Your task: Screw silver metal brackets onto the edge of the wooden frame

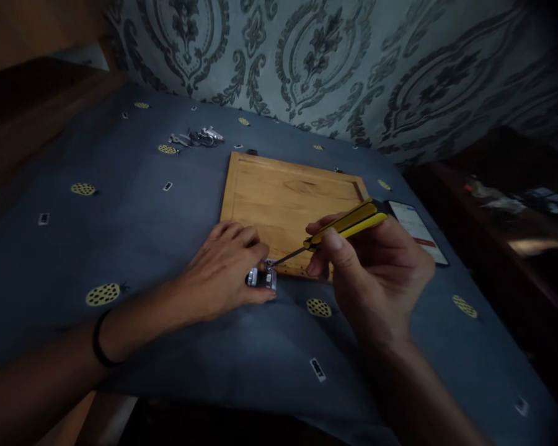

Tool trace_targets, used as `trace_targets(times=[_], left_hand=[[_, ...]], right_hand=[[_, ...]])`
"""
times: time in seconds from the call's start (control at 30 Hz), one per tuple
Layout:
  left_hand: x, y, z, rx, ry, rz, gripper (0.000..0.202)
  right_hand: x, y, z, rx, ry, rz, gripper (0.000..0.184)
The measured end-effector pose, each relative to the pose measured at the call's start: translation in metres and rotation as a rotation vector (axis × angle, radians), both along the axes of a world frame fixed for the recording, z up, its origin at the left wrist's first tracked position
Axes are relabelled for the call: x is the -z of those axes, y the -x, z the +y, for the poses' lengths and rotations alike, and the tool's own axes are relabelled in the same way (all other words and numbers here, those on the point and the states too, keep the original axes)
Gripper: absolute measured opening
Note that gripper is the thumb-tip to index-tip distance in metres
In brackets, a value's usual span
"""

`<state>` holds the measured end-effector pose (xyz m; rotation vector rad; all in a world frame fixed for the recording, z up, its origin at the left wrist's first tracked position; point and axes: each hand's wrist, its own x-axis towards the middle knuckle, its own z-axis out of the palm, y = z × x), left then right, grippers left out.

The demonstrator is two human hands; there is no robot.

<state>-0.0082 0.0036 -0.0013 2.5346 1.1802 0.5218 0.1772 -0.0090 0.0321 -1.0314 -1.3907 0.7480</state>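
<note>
A wooden panel with a raised frame [279, 197] lies flat on the blue cloth. At its near edge sits a shiny metal hinge [270, 280]. My left hand [227, 266] is closed around the hinge's left side, fingers on the panel and thumb in front, steadying it there. In my right hand [376, 269] is a screwdriver [346, 224] with a yellow and black handle, gripped between thumb and fingers. Its thin shaft slants down left, and the tip meets the hinge. Whether it sits in a screw is too small to tell.
Behind the panel, to the left, lies a small heap of metal fittings [198, 137]. A phone with a lit screen [418, 232] rests right of the panel, close to my right hand. The patterned wall [265, 56] bounds the table's far side. Dark furniture with assorted items [506, 198] stands at right.
</note>
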Motion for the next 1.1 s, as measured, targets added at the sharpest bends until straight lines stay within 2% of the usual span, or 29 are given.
trace_targets(times=[0.3, 0.47, 0.67, 0.8, 1.1], left_hand=[[0.0022, 0.001, -0.0003, 0.003, -0.022, -0.012, 0.041], [0.004, 0.0024, -0.0002, 0.006, -0.034, -0.021, 0.041], [0.0006, 0.0015, 0.0008, 0.006, -0.012, 0.004, 0.04], [-0.0029, 0.0006, 0.0014, 0.003, 0.012, 0.016, 0.039], [-0.0015, 0.0016, 0.0017, 0.018, -0.007, 0.006, 0.04]], right_hand=[[-0.001, 0.0009, -0.0014, -0.042, 0.062, 0.008, 0.023], [-0.0027, -0.0007, -0.0018, -0.056, 0.045, -0.006, 0.022], [-0.0036, -0.0058, 0.0001, -0.117, 0.091, -0.034, 0.023], [-0.0046, -0.0073, 0.0021, -0.181, 0.128, 0.007, 0.026], [-0.0029, -0.0028, 0.0043, -0.182, 0.157, 0.154, 0.04]])
